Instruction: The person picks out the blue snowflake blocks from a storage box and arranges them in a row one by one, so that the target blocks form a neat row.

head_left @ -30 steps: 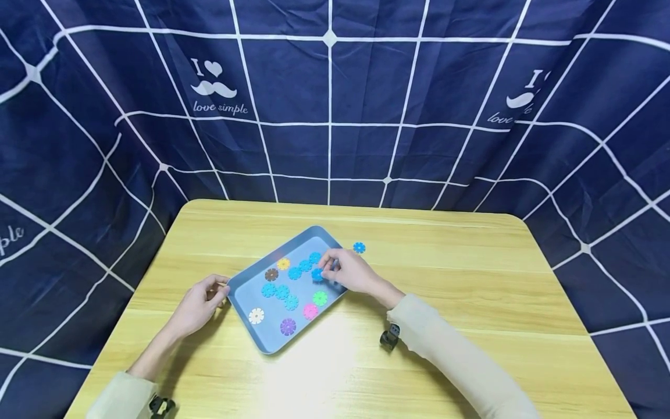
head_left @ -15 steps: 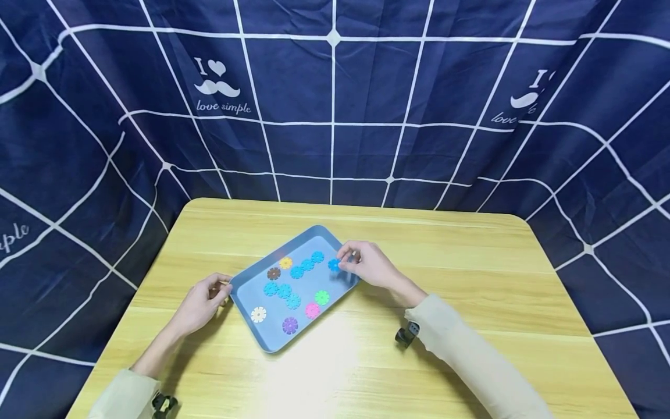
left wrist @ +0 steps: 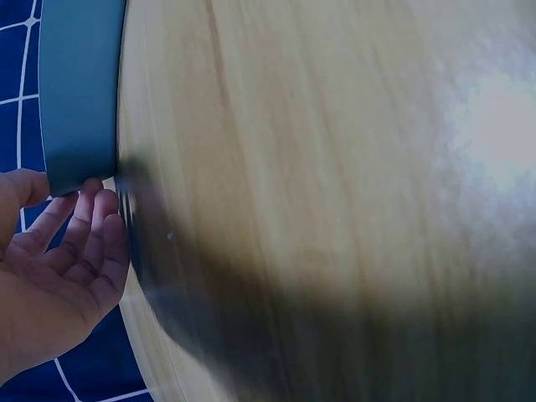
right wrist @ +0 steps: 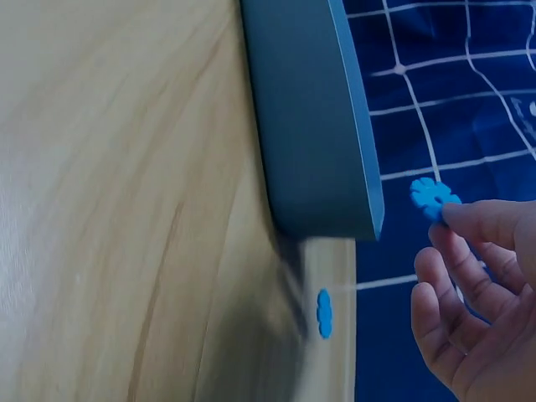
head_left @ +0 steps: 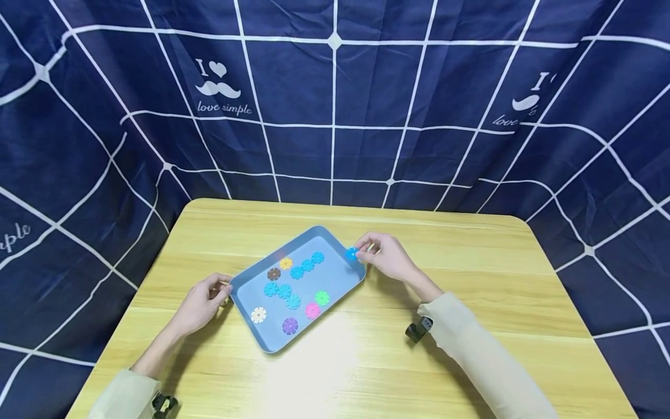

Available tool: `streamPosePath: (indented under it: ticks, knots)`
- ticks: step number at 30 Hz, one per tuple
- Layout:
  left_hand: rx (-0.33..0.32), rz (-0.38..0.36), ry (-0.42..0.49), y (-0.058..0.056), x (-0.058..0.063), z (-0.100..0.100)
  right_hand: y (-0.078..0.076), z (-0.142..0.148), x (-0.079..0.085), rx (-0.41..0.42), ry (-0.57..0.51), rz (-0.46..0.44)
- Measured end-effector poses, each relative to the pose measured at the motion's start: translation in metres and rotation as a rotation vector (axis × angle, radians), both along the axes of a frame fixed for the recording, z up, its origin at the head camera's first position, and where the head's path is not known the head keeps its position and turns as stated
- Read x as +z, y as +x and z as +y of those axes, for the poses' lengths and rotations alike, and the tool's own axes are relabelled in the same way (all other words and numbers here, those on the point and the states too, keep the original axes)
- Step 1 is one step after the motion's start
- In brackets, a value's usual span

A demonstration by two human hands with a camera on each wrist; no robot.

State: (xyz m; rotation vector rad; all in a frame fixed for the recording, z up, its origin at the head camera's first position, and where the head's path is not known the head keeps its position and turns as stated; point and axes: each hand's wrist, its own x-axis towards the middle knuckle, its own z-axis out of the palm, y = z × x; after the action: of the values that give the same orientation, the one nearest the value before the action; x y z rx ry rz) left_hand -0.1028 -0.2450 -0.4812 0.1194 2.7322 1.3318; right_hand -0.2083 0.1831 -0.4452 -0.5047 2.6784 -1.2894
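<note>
My right hand [head_left: 384, 253] pinches a blue snowflake disc [head_left: 352, 254] between thumb and fingertips, above the right corner of the blue-grey tray [head_left: 327, 276]. In the right wrist view the disc is held up beside the tray's outer wall. A second blue disc [right wrist: 325, 313] lies on the table just past that corner; the right hand mostly covers it in the head view. My left hand [head_left: 198, 305] grips the tray's left corner, thumb at the rim and fingers on the outside. Inside the tray are two rows of joined blue discs, an upper row [head_left: 307, 265] and a lower row [head_left: 283, 291].
Single discs also lie in the tray: orange [head_left: 285, 263], brown [head_left: 274, 273], cream [head_left: 258, 315], purple [head_left: 290, 325], pink [head_left: 312, 311] and green [head_left: 321, 298]. Around the wooden table [head_left: 471, 279] hangs a dark blue curtain [head_left: 366, 151] with white lines.
My right hand has carried the blue disc rightward and away, from over the tray's inside to its right corner. The left hand keeps its grip on the tray, which stays in place.
</note>
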Motion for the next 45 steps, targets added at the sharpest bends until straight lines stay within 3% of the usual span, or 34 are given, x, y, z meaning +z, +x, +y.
streamPosePath:
  ticks: [10, 25, 45]
  knots:
    - [-0.005, 0.0, 0.0, 0.0, 0.001, 0.0, -0.011, 0.019, -0.007, -0.069, -0.055, 0.004]
    - [0.002, -0.007, -0.017, 0.0, 0.001, 0.001, -0.027, 0.046, -0.034, -0.145, -0.094, -0.088]
    - [0.006, 0.004, -0.006, 0.0, -0.002, 0.001, -0.042, 0.044, -0.051, -0.235, -0.072, -0.138]
